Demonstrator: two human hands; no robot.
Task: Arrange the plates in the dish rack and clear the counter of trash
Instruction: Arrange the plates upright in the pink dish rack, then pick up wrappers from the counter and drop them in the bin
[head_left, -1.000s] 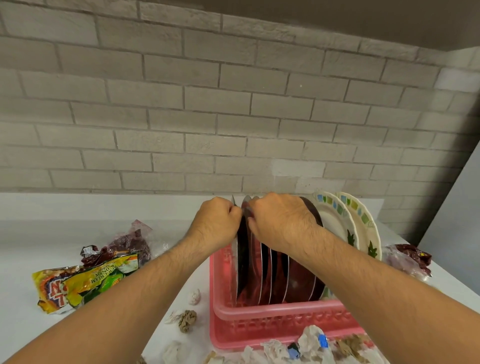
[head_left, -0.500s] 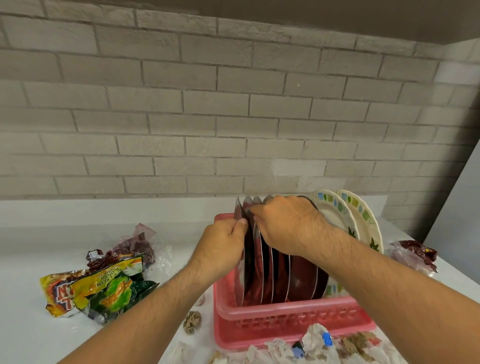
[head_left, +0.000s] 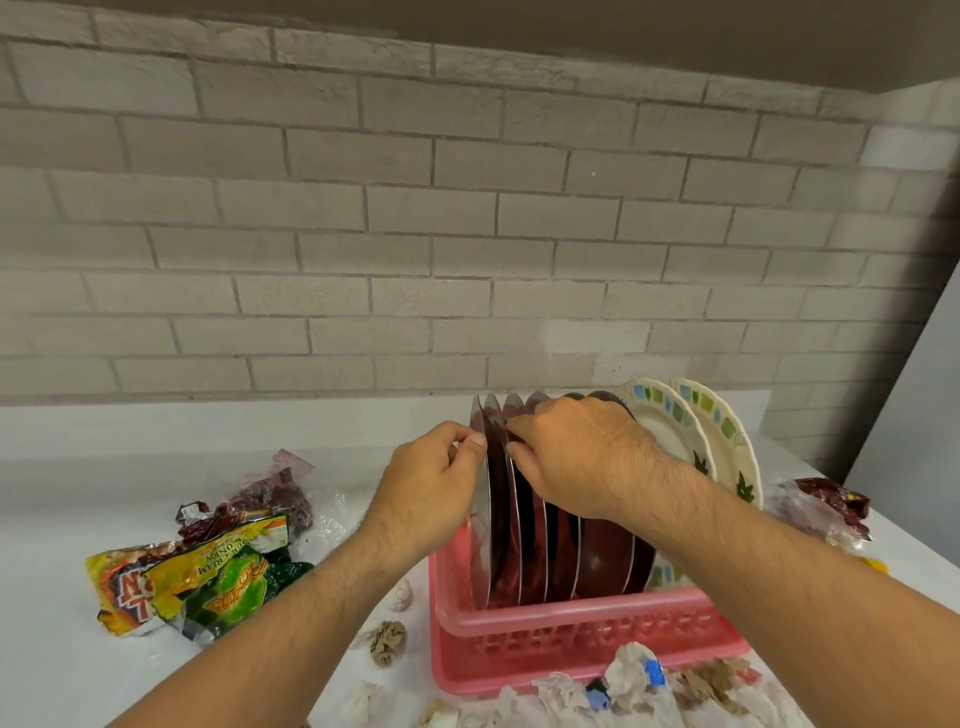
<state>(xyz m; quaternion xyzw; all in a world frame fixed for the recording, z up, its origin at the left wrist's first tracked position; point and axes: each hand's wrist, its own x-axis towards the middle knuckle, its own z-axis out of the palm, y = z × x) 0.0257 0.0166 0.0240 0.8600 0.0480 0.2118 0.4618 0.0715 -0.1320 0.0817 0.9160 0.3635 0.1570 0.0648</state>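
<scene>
A pink plastic dish rack (head_left: 571, 631) stands on the white counter (head_left: 62, 675). Several thin steel plates (head_left: 597, 551) stand upright in it, side by side. At the rack's right end lean two cream plates (head_left: 722, 447) with green and blue squares on their rims. My left hand (head_left: 431, 488) pinches the rim of the leftmost steel plate (head_left: 480, 519). My right hand (head_left: 582, 457) pinches the upper rim of the steel plate beside it and hides the tops of the middle plates.
Yellow and green snack wrappers (head_left: 192, 577) and a clear bag with dark red contents (head_left: 275, 493) lie at the left. Crumpled paper (head_left: 387, 642) and tissue scraps (head_left: 628, 680) lie in front of the rack. A dark red wrapper (head_left: 831, 504) sits at the right. The brick wall runs behind.
My left hand slid down from the plates' top edge to the leftmost plate's rim. The steel plates now stand more spread apart. The view shifted slightly.
</scene>
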